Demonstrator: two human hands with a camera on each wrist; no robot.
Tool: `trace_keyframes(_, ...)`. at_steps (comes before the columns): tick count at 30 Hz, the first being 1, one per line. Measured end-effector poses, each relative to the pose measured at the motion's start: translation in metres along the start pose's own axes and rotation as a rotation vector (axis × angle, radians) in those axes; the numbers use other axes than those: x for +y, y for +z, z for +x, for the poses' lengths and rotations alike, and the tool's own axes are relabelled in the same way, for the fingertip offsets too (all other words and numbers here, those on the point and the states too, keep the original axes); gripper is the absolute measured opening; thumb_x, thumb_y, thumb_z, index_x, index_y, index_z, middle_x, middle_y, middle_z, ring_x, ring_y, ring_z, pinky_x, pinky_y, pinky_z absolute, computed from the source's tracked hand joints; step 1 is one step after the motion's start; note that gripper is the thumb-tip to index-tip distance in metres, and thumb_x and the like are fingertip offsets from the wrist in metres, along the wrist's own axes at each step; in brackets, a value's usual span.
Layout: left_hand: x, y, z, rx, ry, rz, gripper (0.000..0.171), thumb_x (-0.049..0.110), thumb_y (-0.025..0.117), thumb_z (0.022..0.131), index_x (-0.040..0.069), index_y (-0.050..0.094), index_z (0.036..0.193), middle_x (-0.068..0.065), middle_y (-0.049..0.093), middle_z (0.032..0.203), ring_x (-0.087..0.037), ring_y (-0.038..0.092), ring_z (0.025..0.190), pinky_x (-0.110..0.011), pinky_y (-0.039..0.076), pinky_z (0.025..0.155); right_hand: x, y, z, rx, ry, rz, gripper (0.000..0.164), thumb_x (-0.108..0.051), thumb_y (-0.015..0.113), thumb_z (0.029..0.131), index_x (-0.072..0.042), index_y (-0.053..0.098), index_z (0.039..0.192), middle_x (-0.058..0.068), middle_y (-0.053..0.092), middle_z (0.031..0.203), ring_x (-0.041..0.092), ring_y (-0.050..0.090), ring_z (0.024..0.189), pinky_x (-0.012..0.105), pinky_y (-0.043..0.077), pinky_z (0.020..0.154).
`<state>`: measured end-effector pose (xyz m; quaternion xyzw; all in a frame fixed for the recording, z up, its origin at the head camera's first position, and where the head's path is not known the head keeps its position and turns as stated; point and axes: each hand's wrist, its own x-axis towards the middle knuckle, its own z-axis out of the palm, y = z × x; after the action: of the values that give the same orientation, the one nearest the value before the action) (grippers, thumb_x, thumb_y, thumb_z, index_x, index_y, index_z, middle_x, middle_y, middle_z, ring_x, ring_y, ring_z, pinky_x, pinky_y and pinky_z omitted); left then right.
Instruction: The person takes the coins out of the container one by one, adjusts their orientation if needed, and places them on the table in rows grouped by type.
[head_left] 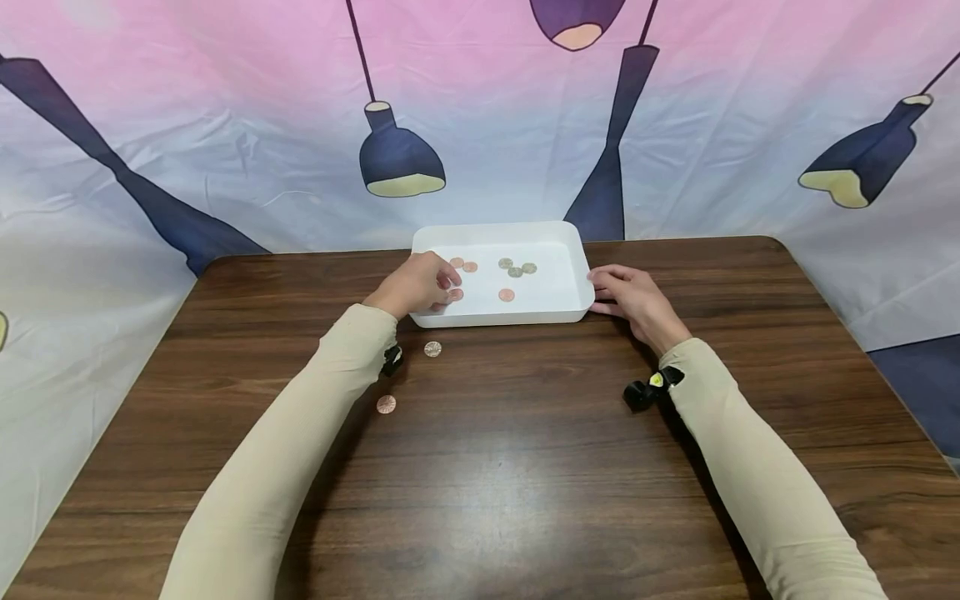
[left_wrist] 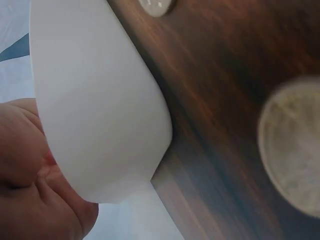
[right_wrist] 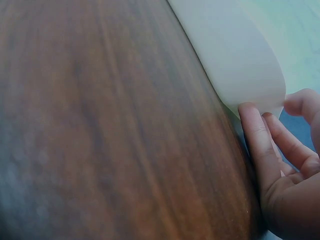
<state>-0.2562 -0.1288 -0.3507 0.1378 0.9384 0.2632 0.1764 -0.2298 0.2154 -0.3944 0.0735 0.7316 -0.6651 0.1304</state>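
A white rectangular tray (head_left: 547, 317) stands at the table's far edge with several coins inside. My left hand (head_left: 416, 282) reaches over its left side with fingers curled, and finger and thumb pinch a copper-coloured coin (head_left: 455, 295) at the tray floor. In the left wrist view the tray wall (left_wrist: 100, 100) hides most of those fingers. At the opposite end my right hand (head_left: 636, 302) holds the tray's side. The right wrist view shows its fingertips (right_wrist: 248, 111) against the outer wall and one finger at the rim.
Silver coins (head_left: 515, 272) and a copper-coloured coin (head_left: 507, 295) lie apart in the tray. On the brown wooden table (head_left: 495, 467), a silver coin (head_left: 432, 349) and a copper-coloured coin (head_left: 386, 404) lie near the left forearm. A lamp-patterned cloth (head_left: 495, 108) hangs behind.
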Motion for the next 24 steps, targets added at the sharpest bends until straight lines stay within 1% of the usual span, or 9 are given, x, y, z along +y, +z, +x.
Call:
trace_keyframes(3,-0.0008,-0.0011,0.0009,-0.007,0.005,-0.008,0.025,0.01,0.068,0.103,0.002,0.074,0.126,-0.017,0.069,0.11,-0.017,0.062,0.073,-0.029,0.051,0.068,-0.0018,-0.0004,0.0002,0.004,0.0,-0.005,0.045,-0.024,0.063,0.107,0.001,0.056,0.143,0.006,0.063,0.116,0.011,0.068,0.096,0.023,0.06,0.087)
trace_keyframes(7,-0.0021,-0.0015,0.0,-0.012,0.031,-0.011,0.017,0.009,0.069,0.103,0.004,0.077,0.118,-0.014,0.069,0.096,-0.017,0.062,0.066,-0.029,0.05,0.067,-0.0016,0.0003,0.001,0.007,0.011,-0.009,0.045,-0.024,0.063,0.107,0.001,0.056,0.143,0.006,0.063,0.117,0.011,0.067,0.096,0.023,0.06,0.087)
trace_keyframes(10,-0.0034,-0.0008,-0.0001,-0.014,0.048,-0.008,0.014,0.009,0.071,0.102,0.005,0.078,0.114,-0.012,0.067,0.09,-0.017,0.062,0.063,-0.03,0.048,0.065,-0.0007,0.0003,0.0018,0.004,0.017,-0.01,0.046,-0.024,0.063,0.107,0.001,0.055,0.144,0.007,0.062,0.118,0.011,0.067,0.097,0.024,0.06,0.088)
trace_keyframes(13,-0.0042,-0.0006,0.0005,-0.025,0.045,-0.016,0.014,0.008,0.071,0.102,0.005,0.077,0.114,-0.012,0.066,0.091,-0.017,0.062,0.062,-0.03,0.047,0.063,-0.0007,-0.0005,0.0015,-0.005,0.015,-0.019,0.047,-0.024,0.062,0.107,0.002,0.054,0.145,0.009,0.061,0.121,0.011,0.067,0.098,0.024,0.06,0.089)
trace_keyframes(16,-0.0035,-0.0019,0.0023,-0.057,0.024,-0.038,0.012,0.008,0.07,0.102,0.005,0.076,0.113,-0.013,0.065,0.094,-0.017,0.061,0.063,-0.029,0.046,0.061,-0.0011,-0.0009,0.0003,-0.009,0.016,-0.026,0.048,-0.024,0.061,0.107,0.003,0.053,0.146,0.012,0.06,0.123,0.012,0.067,0.099,0.024,0.06,0.09)
trace_keyframes(21,-0.0013,-0.0061,0.0059,-0.128,-0.011,-0.046,0.011,0.008,0.067,0.104,0.004,0.07,0.114,-0.014,0.063,0.103,-0.018,0.061,0.069,-0.03,0.05,0.066,0.0,-0.0001,-0.0002,-0.004,0.018,-0.027,0.048,-0.025,0.061,0.107,0.003,0.053,0.146,0.012,0.06,0.123,0.013,0.066,0.099,0.024,0.06,0.089)
trace_keyframes(24,-0.0023,-0.0073,0.0069,-0.141,0.0,-0.051,0.007,0.007,0.067,0.104,0.004,0.067,0.11,-0.014,0.062,0.104,-0.02,0.062,0.072,-0.031,0.052,0.068,-0.0004,0.0003,0.0008,-0.003,0.016,-0.024,0.048,-0.025,0.061,0.107,0.003,0.053,0.146,0.012,0.06,0.123,0.013,0.067,0.099,0.024,0.06,0.089)
